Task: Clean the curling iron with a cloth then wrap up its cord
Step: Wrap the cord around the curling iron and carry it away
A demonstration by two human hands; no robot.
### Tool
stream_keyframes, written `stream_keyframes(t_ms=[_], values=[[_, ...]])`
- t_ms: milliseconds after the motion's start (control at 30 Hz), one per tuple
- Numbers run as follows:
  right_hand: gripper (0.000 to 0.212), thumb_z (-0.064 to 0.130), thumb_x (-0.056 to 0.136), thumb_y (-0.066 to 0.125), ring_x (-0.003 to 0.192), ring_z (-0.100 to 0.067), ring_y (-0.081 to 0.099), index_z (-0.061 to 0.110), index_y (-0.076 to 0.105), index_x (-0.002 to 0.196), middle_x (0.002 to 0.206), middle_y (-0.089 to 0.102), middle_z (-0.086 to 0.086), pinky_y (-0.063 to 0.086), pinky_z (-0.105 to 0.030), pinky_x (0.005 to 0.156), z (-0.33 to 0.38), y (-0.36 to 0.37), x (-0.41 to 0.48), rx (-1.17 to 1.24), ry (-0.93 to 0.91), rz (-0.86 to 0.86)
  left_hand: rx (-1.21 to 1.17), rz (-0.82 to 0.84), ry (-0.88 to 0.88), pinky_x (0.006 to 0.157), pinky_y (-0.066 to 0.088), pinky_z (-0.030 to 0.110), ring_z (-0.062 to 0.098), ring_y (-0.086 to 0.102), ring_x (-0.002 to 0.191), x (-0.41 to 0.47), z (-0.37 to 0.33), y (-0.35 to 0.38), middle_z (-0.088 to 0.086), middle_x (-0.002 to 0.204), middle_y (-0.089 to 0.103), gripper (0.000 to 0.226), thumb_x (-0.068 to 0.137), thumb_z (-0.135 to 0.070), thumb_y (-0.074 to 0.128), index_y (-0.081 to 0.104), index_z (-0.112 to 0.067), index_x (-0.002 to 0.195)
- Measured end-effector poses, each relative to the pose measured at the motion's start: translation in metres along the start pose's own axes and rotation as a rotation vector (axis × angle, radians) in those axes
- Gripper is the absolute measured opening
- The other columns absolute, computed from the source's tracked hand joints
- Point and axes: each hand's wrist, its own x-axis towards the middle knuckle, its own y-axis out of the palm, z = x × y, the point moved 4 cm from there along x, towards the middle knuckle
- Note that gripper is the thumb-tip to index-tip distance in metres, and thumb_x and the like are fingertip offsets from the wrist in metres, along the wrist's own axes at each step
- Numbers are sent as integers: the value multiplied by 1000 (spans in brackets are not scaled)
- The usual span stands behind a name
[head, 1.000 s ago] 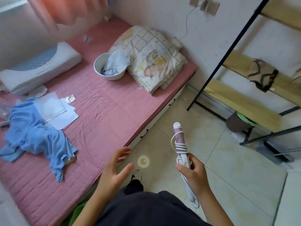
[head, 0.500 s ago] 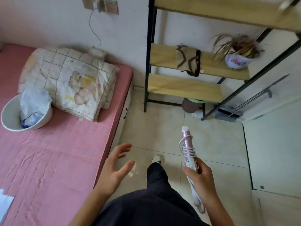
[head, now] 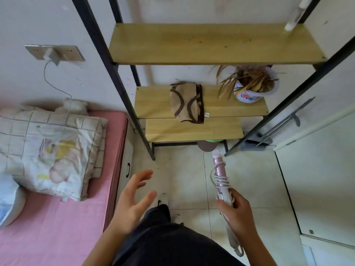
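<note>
My right hand [head: 236,212] grips the handle of a pink and white curling iron [head: 220,172], barrel pointing up and away over the tiled floor. Its white cord [head: 221,180] is wound several times round the middle of the iron, with a loop hanging on the left side. The handle's lower end sticks out below my wrist. My left hand [head: 132,200] hovers with fingers spread, holding nothing, to the left of the iron and above my dark trouser leg. A brown patterned cloth [head: 186,101] hangs over the edge of a wooden shelf ahead.
A black-framed rack with wooden shelves [head: 211,43] stands against the wall ahead, holding a pot of dried leaves [head: 251,87]. A pink bed [head: 57,217] with a checked pillow [head: 48,148] lies left. A wall socket [head: 55,53] has a charger plugged in. A white door panel [head: 318,169] sits right.
My view has swung right from the bed toward the shelf rack. Both hands keep much the same pose, the right still holding the wrapped curling iron.
</note>
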Motion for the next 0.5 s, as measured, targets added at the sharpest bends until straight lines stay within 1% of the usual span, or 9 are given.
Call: stream_keyframes(t_ms=[67, 133, 200, 300, 333, 367, 400, 433, 500], values=[[11, 21, 75, 73, 53, -9, 45, 19, 62, 73, 59, 54, -2, 39, -23, 52, 3, -6, 30, -35, 18, -8, -16, 8, -3, 103, 44, 34, 15, 56, 131, 36, -1, 0, -10, 138, 63, 53, 88, -50, 65, 59, -28, 136], [10, 17, 79, 75, 54, -10, 49, 19, 65, 78, 63, 58, -5, 42, -25, 54, 11, -8, 62, -55, 14, -27, -26, 12, -1, 102, 45, 34, 13, 57, 129, 74, -2, 1, -12, 137, 64, 52, 88, -51, 65, 59, -30, 135], [10, 19, 79, 74, 55, -13, 50, 16, 64, 78, 65, 58, -11, 43, -28, 55, 29, -6, 95, -49, 0, -44, -41, 23, 7, 103, 46, 36, 12, 58, 128, 115, -5, 2, -12, 136, 64, 53, 86, -54, 65, 59, -32, 134], [15, 10, 81, 74, 56, -14, 48, 14, 61, 76, 66, 55, -16, 41, -29, 55, 68, -2, 145, -44, -41, -25, -72, 31, 36, 104, 47, 40, 14, 58, 127, 177, -22, 2, -11, 135, 65, 52, 87, -52, 65, 59, -31, 134], [14, 11, 79, 75, 57, -14, 49, 15, 63, 76, 67, 56, -16, 42, -29, 55, 84, -2, 160, -33, -47, -10, -75, 22, 54, 104, 47, 41, 16, 59, 126, 197, -31, -1, -10, 133, 66, 50, 87, -50, 65, 60, -30, 133], [11, 16, 75, 76, 58, -14, 51, 16, 65, 78, 69, 57, -16, 44, -28, 55, 103, -2, 175, -14, -62, 7, -75, 11, 78, 102, 48, 41, 18, 61, 124, 217, -42, -6, -9, 132, 67, 48, 88, -48, 65, 61, -29, 132], [15, 21, 69, 75, 60, -14, 53, 17, 67, 81, 71, 59, -16, 46, -26, 56, 122, -4, 189, 6, -85, 24, -72, 4, 108, 100, 50, 41, 20, 62, 122, 237, -53, -12, -7, 129, 68, 46, 88, -47, 65, 62, -28, 131], [23, 26, 64, 74, 63, -14, 56, 18, 69, 85, 73, 62, -15, 49, -25, 58, 140, -7, 202, 25, -110, 35, -66, 5, 141, 98, 52, 40, 22, 64, 119, 257, -66, -17, -6, 128, 69, 45, 89, -46, 65, 63, -27, 130], [35, 30, 61, 74, 69, -13, 61, 22, 72, 95, 78, 67, -10, 53, -24, 63, 172, -18, 229, 51, -163, 38, -58, 14, 215, 92, 55, 38, 24, 68, 113, 295, -91, -25, -1, 125, 71, 42, 91, -41, 65, 64, -23, 129]])
